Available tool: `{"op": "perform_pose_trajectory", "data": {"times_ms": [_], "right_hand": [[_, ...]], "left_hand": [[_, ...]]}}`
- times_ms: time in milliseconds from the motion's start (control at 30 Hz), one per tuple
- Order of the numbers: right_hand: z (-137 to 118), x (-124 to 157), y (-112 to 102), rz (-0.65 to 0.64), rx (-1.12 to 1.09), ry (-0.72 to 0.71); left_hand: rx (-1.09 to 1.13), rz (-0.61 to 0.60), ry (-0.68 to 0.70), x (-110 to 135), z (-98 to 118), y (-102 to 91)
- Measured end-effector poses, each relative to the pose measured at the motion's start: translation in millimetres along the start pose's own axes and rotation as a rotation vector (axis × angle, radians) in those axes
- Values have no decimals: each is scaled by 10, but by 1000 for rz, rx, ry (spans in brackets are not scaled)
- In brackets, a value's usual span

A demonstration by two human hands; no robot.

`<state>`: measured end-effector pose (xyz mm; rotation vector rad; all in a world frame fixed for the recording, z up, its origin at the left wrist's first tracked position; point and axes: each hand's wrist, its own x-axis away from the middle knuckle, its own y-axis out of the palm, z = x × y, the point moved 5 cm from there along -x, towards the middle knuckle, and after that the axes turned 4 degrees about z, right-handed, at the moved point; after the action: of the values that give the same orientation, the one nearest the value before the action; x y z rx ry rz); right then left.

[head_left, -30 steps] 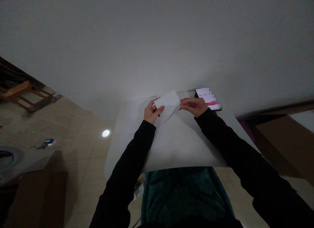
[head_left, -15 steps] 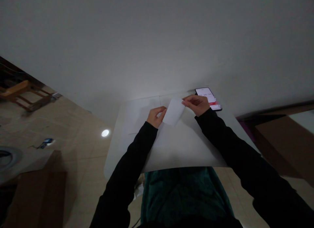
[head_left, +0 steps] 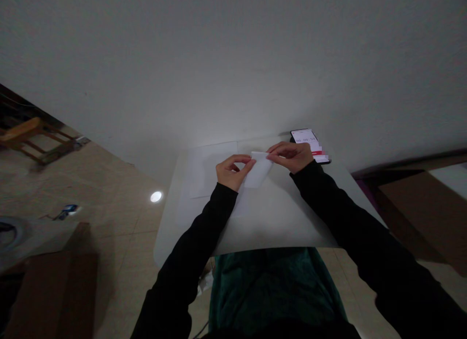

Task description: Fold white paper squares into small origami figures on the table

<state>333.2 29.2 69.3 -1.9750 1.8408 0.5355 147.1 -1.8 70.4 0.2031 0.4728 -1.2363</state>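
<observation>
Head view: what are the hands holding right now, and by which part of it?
The left hand and the right hand hold a piece of white paper by its top edge, one hand at each end.

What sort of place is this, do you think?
Probably a plain room in a home: a white table, a tiled floor and a wooden seat show it.

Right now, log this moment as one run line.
left hand: pinches folded white paper | right hand: pinches its top edge | nearby: black smartphone, white tabletop
</observation>
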Motion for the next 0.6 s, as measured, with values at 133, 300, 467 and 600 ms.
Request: {"op": "perform_pose_trajectory", "data": {"times_ms": [133, 300, 467, 600], "right_hand": [[-35, 20, 22, 61, 22, -45], [-92, 77, 68, 190, 108, -69], [-181, 98, 105, 190, 81, -147], [-196, 93, 95, 164, 107, -198]], "left_hand": [[153, -3, -150, 30, -112, 57], [265, -45, -211, 55, -182, 124], [276, 5, -174, 49, -153, 98], [276, 10, -185, 33, -170, 97]]}}
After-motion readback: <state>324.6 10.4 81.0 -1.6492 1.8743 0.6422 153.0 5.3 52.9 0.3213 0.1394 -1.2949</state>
